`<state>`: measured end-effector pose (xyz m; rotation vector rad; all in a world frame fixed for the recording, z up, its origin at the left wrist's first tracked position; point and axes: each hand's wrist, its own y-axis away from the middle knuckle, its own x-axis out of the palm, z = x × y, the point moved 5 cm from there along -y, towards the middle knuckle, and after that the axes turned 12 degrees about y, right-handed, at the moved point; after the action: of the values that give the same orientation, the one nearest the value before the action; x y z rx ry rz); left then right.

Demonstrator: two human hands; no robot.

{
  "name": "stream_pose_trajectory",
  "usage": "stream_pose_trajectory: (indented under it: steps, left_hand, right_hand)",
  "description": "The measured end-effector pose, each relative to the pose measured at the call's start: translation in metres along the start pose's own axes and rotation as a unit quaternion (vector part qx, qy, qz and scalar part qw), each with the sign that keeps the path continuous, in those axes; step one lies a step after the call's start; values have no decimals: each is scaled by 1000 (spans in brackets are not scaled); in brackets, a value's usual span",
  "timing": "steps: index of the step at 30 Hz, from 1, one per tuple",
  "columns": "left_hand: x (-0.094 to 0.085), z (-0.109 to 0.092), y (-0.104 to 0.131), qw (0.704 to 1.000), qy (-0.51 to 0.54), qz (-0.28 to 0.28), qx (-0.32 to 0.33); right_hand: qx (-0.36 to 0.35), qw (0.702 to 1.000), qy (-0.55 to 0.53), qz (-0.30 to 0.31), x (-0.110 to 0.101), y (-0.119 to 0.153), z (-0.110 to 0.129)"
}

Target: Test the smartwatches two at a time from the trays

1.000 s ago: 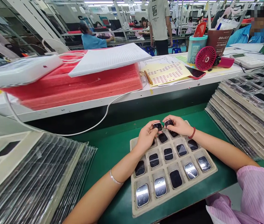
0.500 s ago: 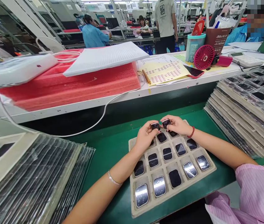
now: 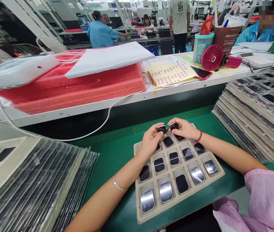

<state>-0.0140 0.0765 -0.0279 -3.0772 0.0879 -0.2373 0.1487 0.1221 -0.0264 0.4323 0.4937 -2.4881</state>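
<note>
My left hand (image 3: 152,138) is closed on a smartwatch case (image 3: 161,129) with a dark screen, pinched between thumb and fingers. A second smartwatch case (image 3: 174,126) is gripped the same way in my right hand (image 3: 184,129). Both are held side by side, a small gap apart, above the far edge of a beige moulded tray (image 3: 170,208). Rows of similar watch cases lie screen up in its pockets, among them a dark one (image 3: 181,184) near the front. My hands partly cover the back row.
Stacked clear trays (image 3: 54,180) stand at the left, and a tall stack of filled trays (image 3: 243,125) at the right. Behind the green work surface (image 3: 115,154) runs a white shelf (image 3: 127,98) with red foam (image 3: 107,85), papers, a pink fan (image 3: 212,58) and a white cable (image 3: 107,116).
Both hands stay over the tray's far edge with the same watch cases; the right one has shifted slightly up and right. In the background, a standing person has moved right.
</note>
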Motion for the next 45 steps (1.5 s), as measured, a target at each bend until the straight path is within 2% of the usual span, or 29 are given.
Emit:
stream_pose_trajectory:
  steps: [11, 13, 15, 17, 19, 21, 23, 25, 27, 30, 33, 36, 39, 41, 43, 45]
  left_hand:
    - [1, 4, -1, 999, 22, -5, -23]
    - [3, 3, -2, 997, 67, -7, -44]
    - [7, -5, 1, 986, 138, 9, -91]
    - [15, -25, 13, 966, 206, 63, -142]
    - [27, -54, 38, 937, 256, 158, -179]
    - [40, -83, 73, 890, 295, 271, -219]
    - [50, -106, 105, 846, 336, 347, -227]
    - [55, -121, 124, 811, 380, 393, -209]
    - [56, -128, 133, 791, 395, 422, -203]
    - [56, -131, 134, 801, 349, 438, -210]
    - [54, -138, 135, 827, 294, 441, -187]
    - [48, -140, 125, 845, 309, 406, -163]
    - [32, -128, 86, 895, 304, 309, -107]
    - [17, -111, 50, 943, 251, 208, -64]
    - [6, -88, 20, 968, 209, 122, -64]
    - [5, -63, 2, 971, 189, 99, -105]
  right_hand:
    - [-3, 1000, -9, -5, 0, -1, 0]
    - [2, 1000, -4, -11, -1, -1, -1]
    - [10, 1000, -3, -20, -1, 0, -2]
    - [28, 999, -9, -28, -2, 1, -3]
    - [53, 998, -20, -28, -2, 2, -6]
    - [78, 996, -32, -23, -2, 4, -9]
    - [93, 995, -41, -22, -4, 5, -10]
    - [100, 994, -44, -22, -6, 6, -10]
    - [112, 992, -48, -24, -8, 6, -11]
    - [145, 985, -90, -32, -10, 6, -14]
    - [171, 971, -166, -32, -13, 5, -9]
    - [181, 954, -238, 0, -18, 10, 19]
    - [139, 945, -291, 46, -21, 24, 77]
    - [95, 942, -314, 73, -18, 37, 122]
    - [76, 925, -345, 137, 0, 51, 161]
    - [88, 887, -395, 225, 28, 62, 189]
